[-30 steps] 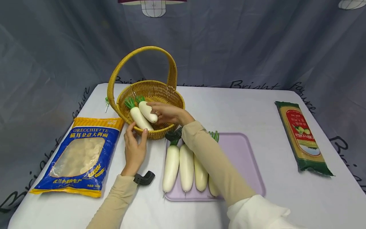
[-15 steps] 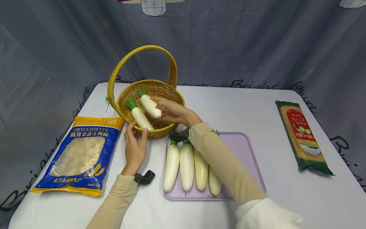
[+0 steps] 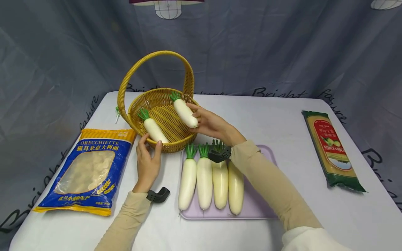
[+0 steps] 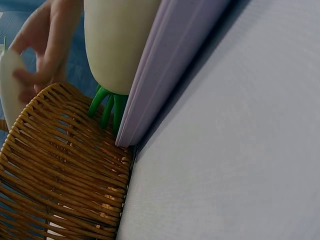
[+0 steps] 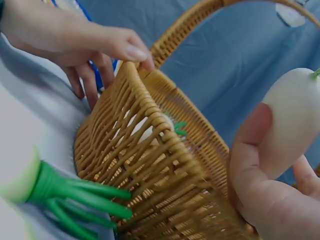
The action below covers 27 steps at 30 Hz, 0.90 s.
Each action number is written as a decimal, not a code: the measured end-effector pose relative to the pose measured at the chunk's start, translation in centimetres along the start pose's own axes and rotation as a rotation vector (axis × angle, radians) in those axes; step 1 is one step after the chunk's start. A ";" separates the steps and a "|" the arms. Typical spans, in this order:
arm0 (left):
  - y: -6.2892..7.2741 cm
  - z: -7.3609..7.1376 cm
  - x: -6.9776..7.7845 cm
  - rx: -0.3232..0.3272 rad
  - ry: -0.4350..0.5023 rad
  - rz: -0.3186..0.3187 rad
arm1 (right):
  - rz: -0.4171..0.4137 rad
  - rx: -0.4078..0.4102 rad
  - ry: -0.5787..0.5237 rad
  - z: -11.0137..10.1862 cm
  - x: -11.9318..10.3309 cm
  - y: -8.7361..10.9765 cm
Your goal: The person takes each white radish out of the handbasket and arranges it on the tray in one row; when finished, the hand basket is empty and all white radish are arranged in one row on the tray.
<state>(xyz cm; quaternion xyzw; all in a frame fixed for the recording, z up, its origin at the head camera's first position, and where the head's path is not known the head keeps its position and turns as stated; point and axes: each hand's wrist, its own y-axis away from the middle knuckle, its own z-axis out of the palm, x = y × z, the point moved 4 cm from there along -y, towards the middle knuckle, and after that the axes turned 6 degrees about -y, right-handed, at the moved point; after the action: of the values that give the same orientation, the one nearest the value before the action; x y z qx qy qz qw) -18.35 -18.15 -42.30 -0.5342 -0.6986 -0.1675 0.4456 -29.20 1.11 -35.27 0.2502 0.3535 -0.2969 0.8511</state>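
Note:
My right hand (image 3: 213, 123) pinches a white radish (image 3: 185, 113) near its lower end, over the right side of the yellow wicker basket (image 3: 172, 148). The radish's green top points up and left. In the right wrist view, the thumb and fingers press on either side of the held radish (image 5: 292, 117). Another radish (image 3: 155, 130) lies inside the basket on the left. My left hand (image 3: 148, 167) rests at the basket's front-left rim, fingers spread. In the right wrist view, the left thumb lies at the rim and the other fingers hang along the outer wall.
Several white radishes (image 3: 205, 184) lie side by side on a lilac tray (image 3: 260, 205), green tops toward the basket. At left is a blue and yellow pasta bag (image 3: 86, 170); at right, a green and tan noodle packet (image 3: 333, 150). The basket's tall handle (image 3: 157, 54) arches overhead.
My right hand has lifted the radish from beside the other one and drawn it right, to the basket's right rim. My left hand and the basket have stayed in place.

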 end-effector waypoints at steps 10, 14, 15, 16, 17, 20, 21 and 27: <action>0.4 0.2 -0.2 0.003 -0.010 -0.020 | -0.048 -0.006 0.125 -2.3 -1.3 8.6; 0.3 0.1 -0.2 0.006 -0.007 -0.013 | -0.047 0.064 0.229 -3.4 -1.2 12.2; 0.3 0.1 -0.2 0.008 -0.007 -0.010 | -0.048 0.081 0.253 -3.8 -1.1 13.0; 0.2 0.1 -0.1 0.009 -0.005 -0.006 | -0.051 0.098 0.283 -4.1 -0.9 13.8; 0.2 0.1 -0.1 0.007 -0.003 -0.004 | -0.052 0.116 0.314 -4.5 -0.7 14.6; 0.1 0.2 -0.1 0.002 -0.005 -0.001 | -0.064 0.166 0.418 -5.8 0.2 16.7; 0.1 0.2 -0.1 0.003 -0.006 -0.003 | -0.067 0.182 0.449 -6.3 0.6 17.3; 0.1 0.1 0.0 0.008 -0.001 -0.005 | -0.064 0.297 0.675 -7.8 3.3 20.2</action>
<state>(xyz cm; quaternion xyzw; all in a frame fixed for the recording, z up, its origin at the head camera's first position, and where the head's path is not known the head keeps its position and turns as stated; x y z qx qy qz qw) -18.33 -18.05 -42.36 -0.5309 -0.7007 -0.1655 0.4470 -17.09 19.11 -38.28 0.4438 0.5751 -0.2721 0.6311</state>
